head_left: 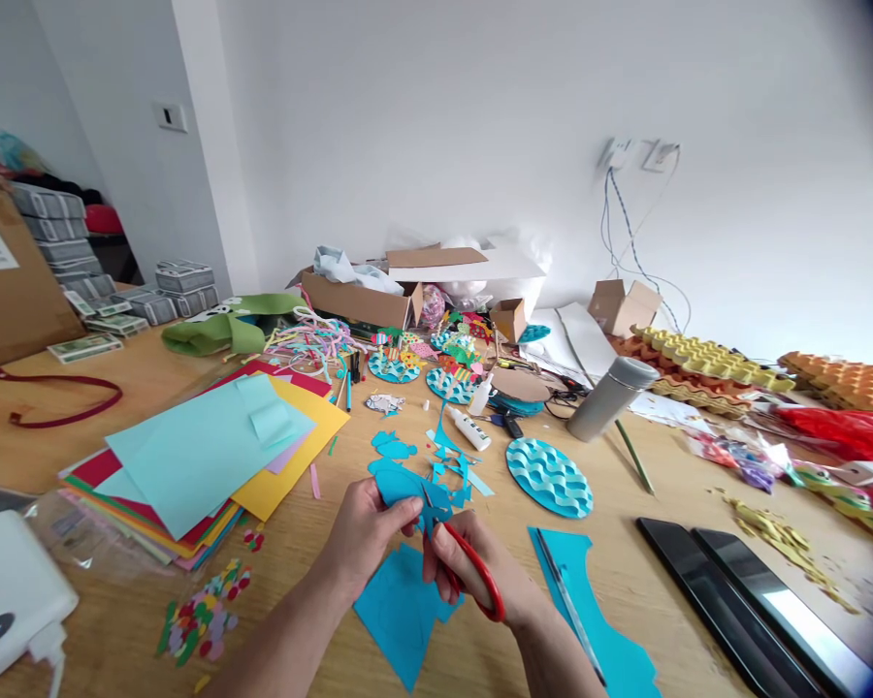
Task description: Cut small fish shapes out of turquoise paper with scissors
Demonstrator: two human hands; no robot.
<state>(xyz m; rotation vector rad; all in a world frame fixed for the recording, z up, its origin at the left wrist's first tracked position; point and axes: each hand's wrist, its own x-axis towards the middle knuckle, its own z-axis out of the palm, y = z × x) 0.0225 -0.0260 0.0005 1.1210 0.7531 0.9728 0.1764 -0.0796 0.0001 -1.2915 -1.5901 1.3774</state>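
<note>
Two hands work over the table [298, 630], toward its near edge: the left hand [364, 523] pinches a piece of blue paper [399, 480], while the right hand [472, 557] grips red-handled scissors [492, 588], blades at the paper. One cutout [393, 446] and several scraps [447, 475] already lie cut, farther toward the far edge; the held piece seems only partly trimmed, and the blue sheet [400, 620] below, with what looks like a faint outline, still has uncut area. The held paper looks thin, matte and evenly coloured, with a rounded left end.
</note>
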